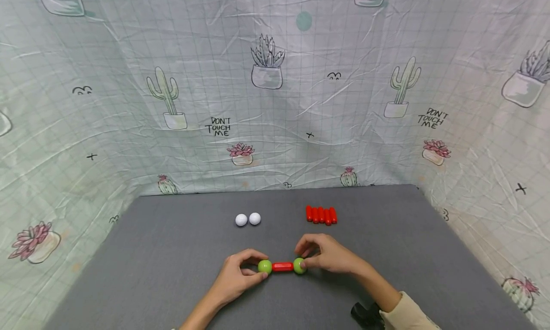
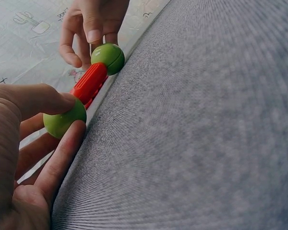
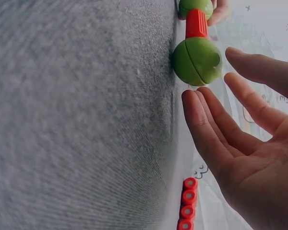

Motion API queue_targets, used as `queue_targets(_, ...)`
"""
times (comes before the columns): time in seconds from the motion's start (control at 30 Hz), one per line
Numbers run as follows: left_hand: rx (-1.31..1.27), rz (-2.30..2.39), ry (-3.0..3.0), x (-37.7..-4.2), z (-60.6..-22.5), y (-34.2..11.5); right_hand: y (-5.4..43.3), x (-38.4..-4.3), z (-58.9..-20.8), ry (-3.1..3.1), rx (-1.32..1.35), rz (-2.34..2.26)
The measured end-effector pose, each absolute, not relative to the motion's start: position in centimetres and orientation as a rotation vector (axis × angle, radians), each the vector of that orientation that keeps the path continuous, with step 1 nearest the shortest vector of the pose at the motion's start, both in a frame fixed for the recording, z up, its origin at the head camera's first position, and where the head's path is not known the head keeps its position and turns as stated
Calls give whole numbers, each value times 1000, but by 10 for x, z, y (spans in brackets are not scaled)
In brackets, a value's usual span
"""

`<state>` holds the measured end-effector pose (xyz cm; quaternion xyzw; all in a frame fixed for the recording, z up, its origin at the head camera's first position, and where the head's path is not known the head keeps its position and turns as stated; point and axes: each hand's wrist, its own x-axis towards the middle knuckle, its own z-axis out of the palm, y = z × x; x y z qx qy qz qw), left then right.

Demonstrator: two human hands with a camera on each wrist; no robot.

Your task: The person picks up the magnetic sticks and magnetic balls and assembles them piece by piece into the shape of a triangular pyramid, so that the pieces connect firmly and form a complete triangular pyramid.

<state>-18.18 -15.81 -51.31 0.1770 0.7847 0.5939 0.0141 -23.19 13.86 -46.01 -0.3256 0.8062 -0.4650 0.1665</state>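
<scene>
On the grey tabletop a ribbed red rod (image 1: 282,267) lies between two glossy green balls, one at each end. My left hand (image 1: 238,275) pinches the left green ball (image 2: 65,120) between thumb and fingers. Around the right green ball (image 3: 197,62) my right hand (image 1: 328,254) spreads its thumb and fingers. In the right wrist view those fingertips stand slightly apart from that ball. Both balls touch the rod's ends, and a thin seam runs round the right one.
Two white balls (image 1: 248,219) sit farther back, left of centre. Several red rods (image 1: 321,215) lie side by side at the back right, with grey discs in their ends. A black object (image 1: 365,314) is by the right sleeve. A patterned cloth (image 1: 275,105) hangs behind the table.
</scene>
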Motion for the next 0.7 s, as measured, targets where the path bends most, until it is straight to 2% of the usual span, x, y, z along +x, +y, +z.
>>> queue_targets(0.7,545,1852,2425,-182,-513,-159,160,-253,-443,2411,-882,-1331)
